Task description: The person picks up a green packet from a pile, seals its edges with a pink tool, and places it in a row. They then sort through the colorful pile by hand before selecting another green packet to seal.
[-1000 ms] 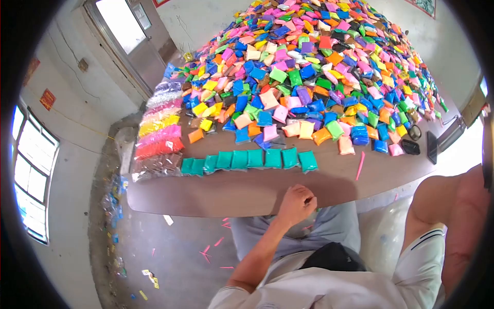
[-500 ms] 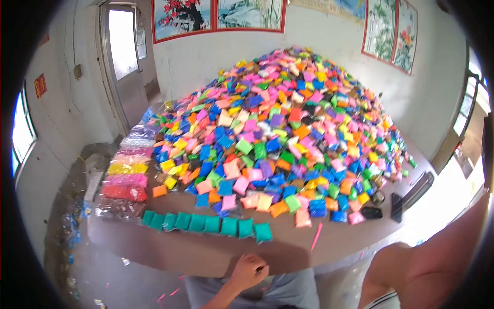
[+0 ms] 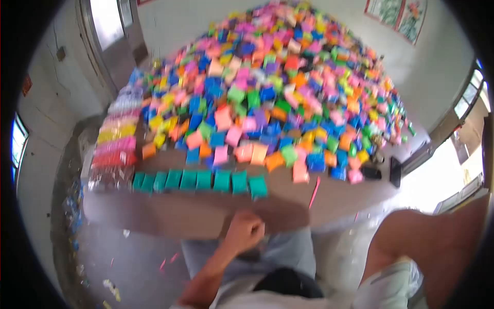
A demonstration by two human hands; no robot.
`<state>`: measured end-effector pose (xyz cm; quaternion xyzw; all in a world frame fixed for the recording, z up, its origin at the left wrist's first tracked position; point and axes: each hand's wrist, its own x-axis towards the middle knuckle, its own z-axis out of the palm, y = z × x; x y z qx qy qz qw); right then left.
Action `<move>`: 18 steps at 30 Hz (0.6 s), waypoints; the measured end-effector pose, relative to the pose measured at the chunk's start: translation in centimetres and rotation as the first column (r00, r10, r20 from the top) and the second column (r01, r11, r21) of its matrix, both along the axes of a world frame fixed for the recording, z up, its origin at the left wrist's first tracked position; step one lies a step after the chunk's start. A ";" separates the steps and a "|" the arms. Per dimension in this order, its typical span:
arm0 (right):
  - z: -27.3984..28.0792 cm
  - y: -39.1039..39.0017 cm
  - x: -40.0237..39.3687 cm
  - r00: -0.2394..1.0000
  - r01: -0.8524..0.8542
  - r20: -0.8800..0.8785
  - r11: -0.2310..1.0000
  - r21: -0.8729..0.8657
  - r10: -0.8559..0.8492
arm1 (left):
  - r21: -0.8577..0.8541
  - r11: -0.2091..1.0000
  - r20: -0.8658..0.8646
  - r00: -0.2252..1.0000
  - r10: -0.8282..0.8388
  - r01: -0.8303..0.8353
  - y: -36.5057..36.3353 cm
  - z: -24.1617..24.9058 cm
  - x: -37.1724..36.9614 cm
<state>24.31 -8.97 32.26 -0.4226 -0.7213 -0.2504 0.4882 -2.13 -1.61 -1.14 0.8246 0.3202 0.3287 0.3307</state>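
My left hand [image 3: 246,230] is closed in a fist over the table's front edge, above my lap; what its fingers hold, if anything, is hidden. Just beyond it, a row of several teal-green packets [image 3: 204,181] lies on the brown table [image 3: 154,211]. Behind the row rises a large heap of small packets in many colours [image 3: 267,92]. A thin pink strip [image 3: 314,192] lies right of the row. My right arm [image 3: 427,242] is raised at the right side, and its hand is outside the picture.
Stacked clear bags of coloured packets, with red [image 3: 114,158] and yellow [image 3: 117,133] among them, line the table's left side. A black phone-like object [image 3: 395,172] and a small black item [image 3: 371,172] sit at the right. Scraps litter the floor [image 3: 144,268].
The view has tilted down, so the table and heap sit higher in the picture and more of my lap and left forearm shows. My left hand remains closed near the table edge.
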 end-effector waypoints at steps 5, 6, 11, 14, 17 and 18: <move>-0.6 0.2 0.1 0.997 0.075 0.009 0.997 0.013 -0.076 | 0.096 0.995 0.049 0.998 -0.034 0.029 1.2 0.4 -0.1; -0.7 0.3 0.2 0.997 0.080 0.010 0.997 0.015 -0.080 | 0.144 0.990 0.069 0.998 -0.008 -0.002 1.4 0.2 0.0; 0.9 0.4 0.9 0.996 0.081 -0.022 0.997 -0.021 -0.081 | 0.085 0.993 0.122 0.990 0.069 -0.080 -0.4 3.2 0.5; 1.4 -0.3 0.9 0.996 0.074 -0.043 0.997 -0.006 -0.074 | 0.153 0.984 -0.005 0.996 0.093 -0.091 0.4 3.3 -0.2; -0.1 -1.0 -0.1 0.997 0.081 -0.003 0.996 0.030 -0.081 | 0.097 0.992 0.093 0.993 0.067 -0.076 -0.7 2.9 0.9; -0.7 -1.3 -0.6 0.997 0.079 -0.004 0.996 0.043 -0.079 | 0.067 0.994 0.089 0.993 0.077 -0.083 -0.6 3.0 0.6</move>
